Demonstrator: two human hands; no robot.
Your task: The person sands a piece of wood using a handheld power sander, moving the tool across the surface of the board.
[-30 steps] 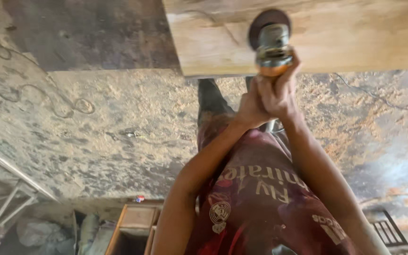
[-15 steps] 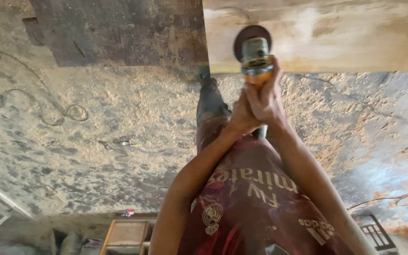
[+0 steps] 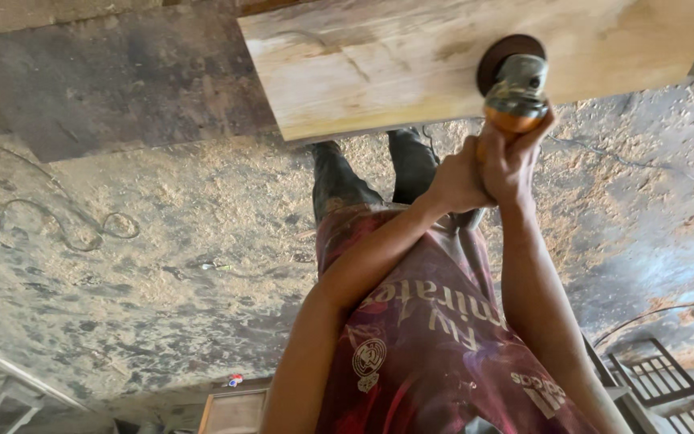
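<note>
The floor [image 3: 162, 241] takes up most of the frame, thick with sawdust, and a loose cable [image 3: 66, 229] snakes across it at the left. Across the top sits the pale wooden plank [image 3: 379, 68], lying flat, with darker boards [image 3: 114, 88] beside it in the upper left. The angle grinder [image 3: 514, 88] is at the upper right, its dark sanding disc [image 3: 498, 58] pressed onto the plank near the closer edge. Both hands are wrapped tight around the orange body, left hand [image 3: 457, 181] underneath and behind, right hand [image 3: 512, 165] closer to the head. I'd say the trick here is keeping the disc nearly flat and gliding along the grain, light pressure, never parking in one spot or it'll dish the wood. Watch that near edge too, the disc could catch it.
</note>
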